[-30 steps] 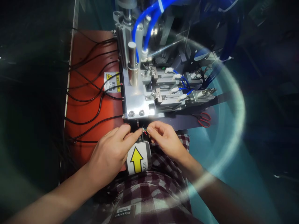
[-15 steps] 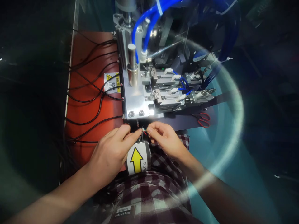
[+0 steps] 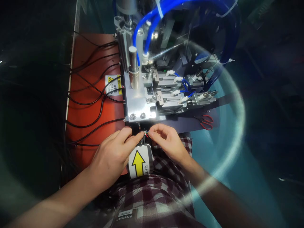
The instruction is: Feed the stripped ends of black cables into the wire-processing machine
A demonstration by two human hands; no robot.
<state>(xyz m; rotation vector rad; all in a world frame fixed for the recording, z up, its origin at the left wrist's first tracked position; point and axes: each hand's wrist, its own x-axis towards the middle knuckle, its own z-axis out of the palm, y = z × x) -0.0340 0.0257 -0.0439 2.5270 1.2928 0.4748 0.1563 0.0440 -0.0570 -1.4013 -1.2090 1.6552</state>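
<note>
Between my fingertips, at the machine's front edge, is a small part with fine coloured wires (image 3: 146, 133), red among them; its exact kind is too small to make out. My left hand (image 3: 114, 152) is closed, with its thumb and forefinger at the left side of this part. From the right, my right hand (image 3: 166, 137) pinches the wire end between thumb and forefinger. Just below the fingers sits a white label with a yellow arrow (image 3: 138, 163) on a rounded housing. Directly above them is the bright metal plate (image 3: 140, 106) of the machine.
Pneumatic clamps (image 3: 171, 101) with white fittings and blue hoses (image 3: 152, 19) stand above my right hand. Red-handled scissors (image 3: 206, 122) lie on the dark surface to the right. Black cables (image 3: 95, 103) cross the orange panel (image 3: 90, 57) at left. Checked cloth (image 3: 161, 193) covers my lap.
Both hands hold nearly the same place and grip on the small wired part. The view has shifted very slightly.
</note>
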